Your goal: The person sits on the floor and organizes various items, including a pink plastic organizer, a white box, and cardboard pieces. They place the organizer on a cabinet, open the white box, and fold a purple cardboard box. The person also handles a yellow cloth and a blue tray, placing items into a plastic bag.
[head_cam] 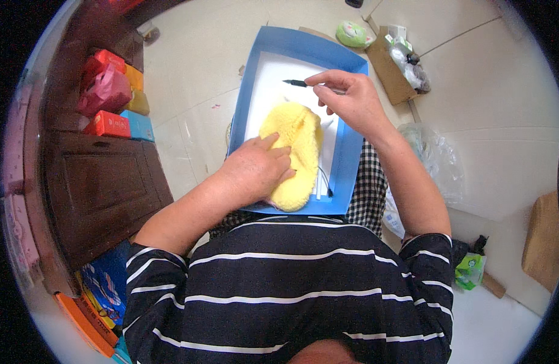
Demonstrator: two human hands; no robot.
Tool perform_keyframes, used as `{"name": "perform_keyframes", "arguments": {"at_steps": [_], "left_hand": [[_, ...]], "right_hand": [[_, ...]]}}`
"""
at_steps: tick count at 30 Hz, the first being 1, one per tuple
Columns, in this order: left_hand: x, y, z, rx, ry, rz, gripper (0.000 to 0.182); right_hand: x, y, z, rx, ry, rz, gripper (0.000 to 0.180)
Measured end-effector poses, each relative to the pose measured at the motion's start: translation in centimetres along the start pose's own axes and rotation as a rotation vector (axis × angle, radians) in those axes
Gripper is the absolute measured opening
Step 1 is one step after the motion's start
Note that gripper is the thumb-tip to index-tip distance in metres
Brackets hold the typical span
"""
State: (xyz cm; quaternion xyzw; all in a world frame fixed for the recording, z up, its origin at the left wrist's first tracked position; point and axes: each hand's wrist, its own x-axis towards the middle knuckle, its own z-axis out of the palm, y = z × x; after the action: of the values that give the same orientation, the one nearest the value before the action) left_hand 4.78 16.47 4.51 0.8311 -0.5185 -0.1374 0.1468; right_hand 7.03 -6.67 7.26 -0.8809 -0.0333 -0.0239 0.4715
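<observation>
A shallow blue box (350,136) lies across the person's lap, its bottom lined with a white sheet (272,75). In it is a fluffy yellow fabric piece (302,159), long and rounded like a slipper. My left hand (260,166) rests on the left side of this piece with the fingers spread. Above its far right end, my right hand (347,93) pinches a dark pen (296,83) between thumb and fingers. The pen points left, and my fingers hide part of its barrel. Beside the fabric's lower right edge are a thin black cord (327,184) and a narrow white strip (319,186).
A dark wooden cabinet (111,182) stands at left, with red boxes (107,123), a blue box (137,125) and a pink bag (106,91). Right of the blue box are a filled cardboard carton (388,73), a green plush toy (353,34) and clear plastic (436,159) on the tiled floor.
</observation>
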Motion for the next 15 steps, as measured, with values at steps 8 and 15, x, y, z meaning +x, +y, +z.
{"name": "perform_keyframes", "arguments": {"at_steps": [8, 15], "left_hand": [[-0.6, 0.0, 0.4, -0.081, 0.076, 0.021, 0.030], [-0.4, 0.1, 0.2, -0.061, 0.068, 0.004, 0.030]], "right_hand": [[2.8, 0.0, -1.0, -0.192, -0.142, 0.164, 0.023], [1.6, 0.1, -1.5, -0.299, -0.112, 0.163, 0.022]]}}
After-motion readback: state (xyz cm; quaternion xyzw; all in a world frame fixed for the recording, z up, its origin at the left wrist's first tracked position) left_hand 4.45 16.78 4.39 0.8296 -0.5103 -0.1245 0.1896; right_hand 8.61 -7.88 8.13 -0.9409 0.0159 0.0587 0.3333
